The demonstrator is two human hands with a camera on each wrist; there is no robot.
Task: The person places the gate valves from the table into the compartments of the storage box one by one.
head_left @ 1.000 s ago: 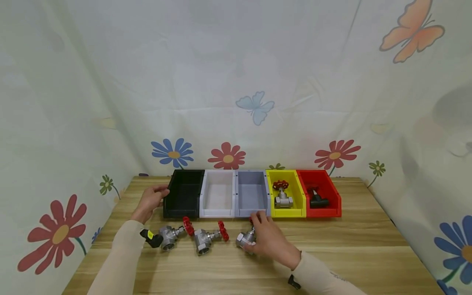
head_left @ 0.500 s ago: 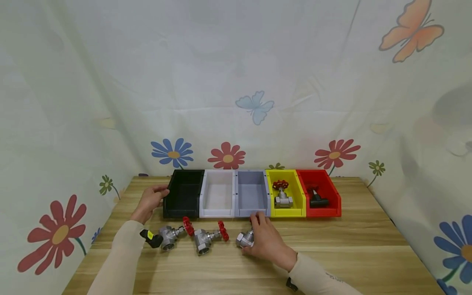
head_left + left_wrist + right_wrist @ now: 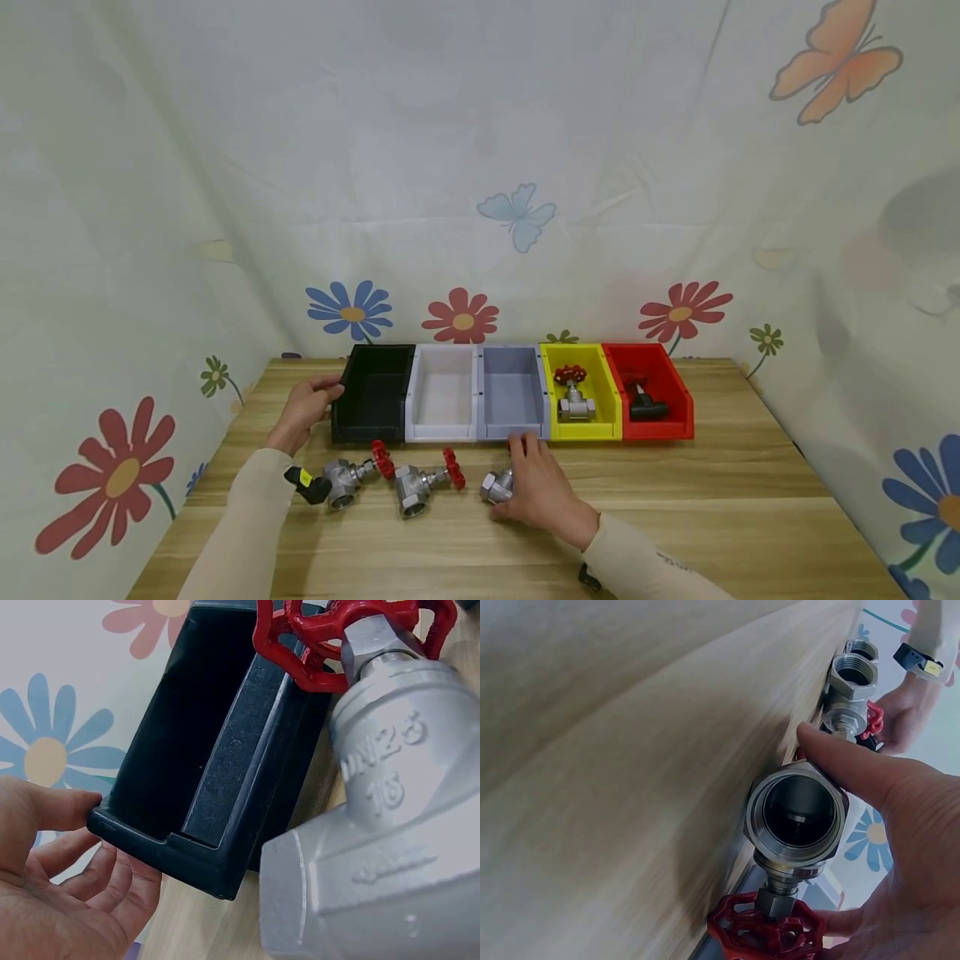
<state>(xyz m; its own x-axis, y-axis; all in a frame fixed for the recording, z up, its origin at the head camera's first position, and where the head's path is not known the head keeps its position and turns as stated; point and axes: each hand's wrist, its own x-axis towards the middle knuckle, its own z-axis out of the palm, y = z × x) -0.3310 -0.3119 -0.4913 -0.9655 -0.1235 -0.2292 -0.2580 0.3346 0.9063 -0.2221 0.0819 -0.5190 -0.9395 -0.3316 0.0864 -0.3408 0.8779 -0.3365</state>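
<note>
My left hand (image 3: 302, 412) pinches the left rim of the black bin (image 3: 369, 433); the left wrist view shows the thumb on the rim's corner and the fingers below it. A steel gate valve (image 3: 493, 487) with a red handwheel lies before the grey bin (image 3: 513, 432), partly covered by my right hand (image 3: 546, 492), which grips it. In the right wrist view, the thumb (image 3: 855, 761) is on the valve body (image 3: 756, 825) and fingers reach the handwheel (image 3: 769, 930). Two similar valves, a left one (image 3: 342, 483) and a middle one (image 3: 412, 492), lie on the table.
Between the black and grey bins stands a white bin (image 3: 442, 432). Further right, the yellow bin (image 3: 585, 432) holds a red-wheeled valve (image 3: 576, 407), and the red bin (image 3: 660, 432) holds a black-and-metal piece (image 3: 648, 408). A patterned cloth (image 3: 480, 125) hangs behind the wooden table (image 3: 697, 500).
My right hand has shifted slightly left and settled closer round the valve, which stays nearly in place. The left hand keeps its hold on the black bin.
</note>
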